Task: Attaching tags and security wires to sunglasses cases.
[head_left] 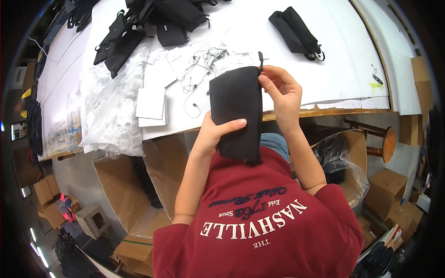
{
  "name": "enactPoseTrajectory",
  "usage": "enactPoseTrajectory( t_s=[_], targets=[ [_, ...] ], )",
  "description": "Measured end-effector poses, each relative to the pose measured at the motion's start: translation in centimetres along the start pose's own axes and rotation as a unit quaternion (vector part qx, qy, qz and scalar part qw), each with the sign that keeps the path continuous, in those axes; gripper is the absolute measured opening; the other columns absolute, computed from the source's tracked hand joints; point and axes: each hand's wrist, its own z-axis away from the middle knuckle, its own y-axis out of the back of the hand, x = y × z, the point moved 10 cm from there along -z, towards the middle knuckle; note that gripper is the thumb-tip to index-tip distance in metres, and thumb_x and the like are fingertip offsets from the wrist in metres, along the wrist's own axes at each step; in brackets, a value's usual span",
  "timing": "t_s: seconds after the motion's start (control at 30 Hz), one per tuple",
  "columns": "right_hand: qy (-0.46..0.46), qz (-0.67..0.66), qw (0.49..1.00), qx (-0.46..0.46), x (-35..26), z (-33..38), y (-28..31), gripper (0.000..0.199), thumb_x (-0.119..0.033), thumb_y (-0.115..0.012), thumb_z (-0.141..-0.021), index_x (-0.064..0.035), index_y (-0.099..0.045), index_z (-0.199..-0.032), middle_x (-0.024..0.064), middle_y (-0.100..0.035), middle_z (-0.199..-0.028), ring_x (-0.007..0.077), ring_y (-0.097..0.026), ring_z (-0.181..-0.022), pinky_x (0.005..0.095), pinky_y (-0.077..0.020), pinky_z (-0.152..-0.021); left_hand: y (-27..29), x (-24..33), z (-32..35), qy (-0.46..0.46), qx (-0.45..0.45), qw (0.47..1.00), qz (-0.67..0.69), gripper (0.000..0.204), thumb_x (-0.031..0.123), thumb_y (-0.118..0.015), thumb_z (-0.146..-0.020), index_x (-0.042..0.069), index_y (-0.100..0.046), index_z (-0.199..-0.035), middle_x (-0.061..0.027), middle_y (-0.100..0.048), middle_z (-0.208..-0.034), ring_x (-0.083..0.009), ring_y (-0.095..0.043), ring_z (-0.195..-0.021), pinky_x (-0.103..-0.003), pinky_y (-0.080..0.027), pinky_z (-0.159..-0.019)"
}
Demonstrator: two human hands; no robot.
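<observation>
A black zip pouch (235, 95) is held up in front of my chest, over the near edge of the table. My left hand (212, 135) is closed round its lower left side, the thumb lying across the front. At the pouch's upper right corner, my right hand (283, 95) pinches with thumb and forefinger beside the dark zip pull (260, 58), which sticks up above the fingers. The pouch looks flat. Its back and my left fingers behind it are hidden.
Several black pouches (178, 16) are heaped at the far left, and more black pouches (294, 33) lie at the far right. Clear plastic bags (113, 104), white cards (151, 104) and thin black cords (191, 85) cover the table's left part. Open cardboard boxes (123, 185) stand below.
</observation>
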Motion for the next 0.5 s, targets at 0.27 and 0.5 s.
enactPoseTrajectory(
  t_s=[0.27, 0.5],
  targets=[
    [0.091, 0.112, 0.989, 0.011, -1.3, -0.1, 0.0, 0.008, -0.004, -0.071, -0.079, -0.0019, -0.065, -0.084, 0.0009, -0.061, -0.08, 0.0056, -0.049, -0.063, 0.02, -0.0379, -0.057, -0.1, -1.1, -0.3, 0.027, 0.014, 0.999, 0.025, 0.042, 0.009, -0.075, -0.073, -0.004, -0.058, -0.11, -0.0106, -0.064, -0.098, -0.016, -0.063, -0.086, -0.028, -0.052, -0.075],
    [-0.015, 0.121, 0.985, -0.121, -0.8, 3.2, -3.5, 0.006, 0.0, -0.066, -0.083, -0.0009, -0.06, -0.086, -0.0006, -0.055, -0.081, 0.0032, -0.047, -0.066, 0.0186, -0.036, -0.061, 2.6, -0.4, -2.3, 0.017, 0.06, 0.974, 0.216, 0.029, 0.014, -0.067, -0.083, -0.001, -0.06, -0.107, -0.0115, -0.066, -0.095, -0.0203, -0.067, -0.081, -0.031, -0.056, -0.072]
  ],
)
